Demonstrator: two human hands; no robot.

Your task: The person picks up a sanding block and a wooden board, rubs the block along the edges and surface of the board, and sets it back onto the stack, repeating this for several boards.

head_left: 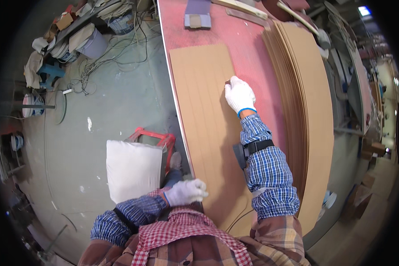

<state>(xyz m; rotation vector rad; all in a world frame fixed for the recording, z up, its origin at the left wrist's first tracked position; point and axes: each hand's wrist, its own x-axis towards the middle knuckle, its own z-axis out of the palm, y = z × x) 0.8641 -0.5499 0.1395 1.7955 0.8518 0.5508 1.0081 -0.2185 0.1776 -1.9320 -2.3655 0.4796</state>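
A long tan board (204,88), with faint lines along its length, lies on the red ribbed table top (248,57). My right hand (240,94), in a white glove with a blue cuff, is closed over the board's right edge. A small brownish bit shows at its fingertips, too small to name. Close to my waist, by the near left edge of the board, my left hand (186,192) in a white glove is curled closed, with nothing visible in it. A tall stack of similar tan boards (297,97) stands just right of my right arm.
At the table's far end lies a purple-blue box-like block (197,15). Left of me stand a red stool frame (164,139) and a white sheet-like panel (134,168). Cables (93,66) lie tangled on the grey floor near a pale bucket (93,42). A thin dark cord (239,217) crosses the board near my body.
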